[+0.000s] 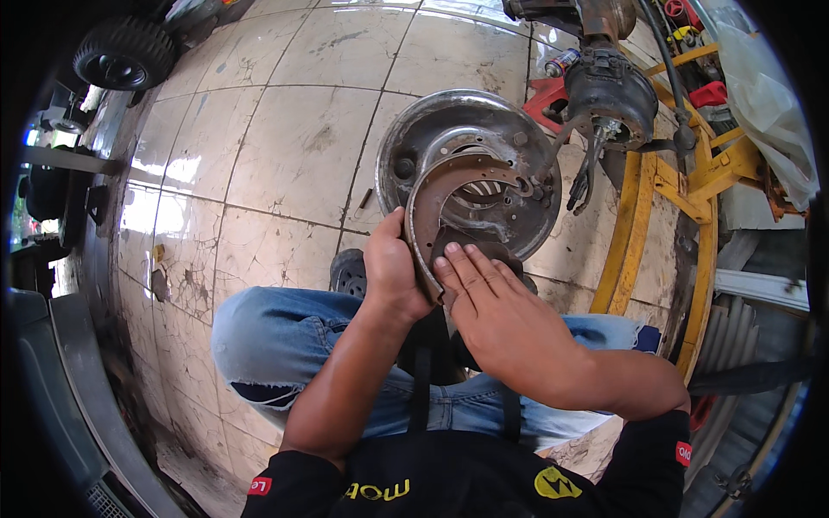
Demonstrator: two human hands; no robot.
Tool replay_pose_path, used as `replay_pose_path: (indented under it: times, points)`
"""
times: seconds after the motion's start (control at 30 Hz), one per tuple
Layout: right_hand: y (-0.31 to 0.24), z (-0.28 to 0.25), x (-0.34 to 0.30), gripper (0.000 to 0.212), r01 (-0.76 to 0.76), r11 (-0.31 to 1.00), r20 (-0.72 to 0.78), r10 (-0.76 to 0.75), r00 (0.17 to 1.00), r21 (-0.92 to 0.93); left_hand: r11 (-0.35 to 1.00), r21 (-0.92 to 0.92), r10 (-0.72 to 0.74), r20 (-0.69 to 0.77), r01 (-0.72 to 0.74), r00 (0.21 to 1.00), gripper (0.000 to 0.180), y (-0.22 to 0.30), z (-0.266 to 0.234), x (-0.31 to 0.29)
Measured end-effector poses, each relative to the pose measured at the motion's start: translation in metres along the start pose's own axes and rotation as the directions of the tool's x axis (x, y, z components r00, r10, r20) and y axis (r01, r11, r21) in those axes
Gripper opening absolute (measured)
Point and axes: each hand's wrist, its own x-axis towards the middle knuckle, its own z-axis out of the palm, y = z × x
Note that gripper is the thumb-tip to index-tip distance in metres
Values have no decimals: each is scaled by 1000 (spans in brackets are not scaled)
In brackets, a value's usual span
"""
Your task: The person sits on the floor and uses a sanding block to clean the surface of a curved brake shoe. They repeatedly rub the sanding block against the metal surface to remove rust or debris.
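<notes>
A curved brown brake shoe (424, 200) stands out in front of me, its arc bulging to the left and its lower end near my lap. My left hand (394, 266) grips its lower left side, thumb along the outer rim and the other fingers hidden beneath. My right hand (492, 298) lies over the lower end, fingers stretched out flat. Under those fingertips is a dark flat piece (458, 239); I cannot tell whether it is separate from the shoe. Behind the shoe lies a round dark metal brake backing plate (400, 142) with holes and a worn rim.
At the upper right is an axle hub (615, 95), with a red stand (544, 99) and a spray can (563, 62) beside it. A yellow metal frame (635, 229) runs along the right. A tyre (123, 53) sits far left on cracked floor tiles (289, 142).
</notes>
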Motion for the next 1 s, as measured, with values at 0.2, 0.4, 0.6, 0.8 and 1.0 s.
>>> replay_pose_path:
  times: [0.2,0.4,0.6,0.8,1.0]
  points:
    - [6,6,9,53,-26,999,24,25,999,24,999,-33,-7,17,8,1000,52,-4,-13,5]
    - [0,2,3,53,-7,1000,15,7,1000,12,1000,2,15,3,-15,1000,53,-3,-10,4]
    - [-2,2,2,56,-38,999,53,37,998,9,1000,-19,-8,20,9,1000,53,-3,-8,4]
    - [17,23,24,54,-27,999,-105,24,994,-26,1000,-26,8,15,-7,1000,49,-4,-12,6]
    - [3,3,5,56,2,1000,32,-3,999,16,1000,-24,16,14,-16,1000,47,-5,-7,4]
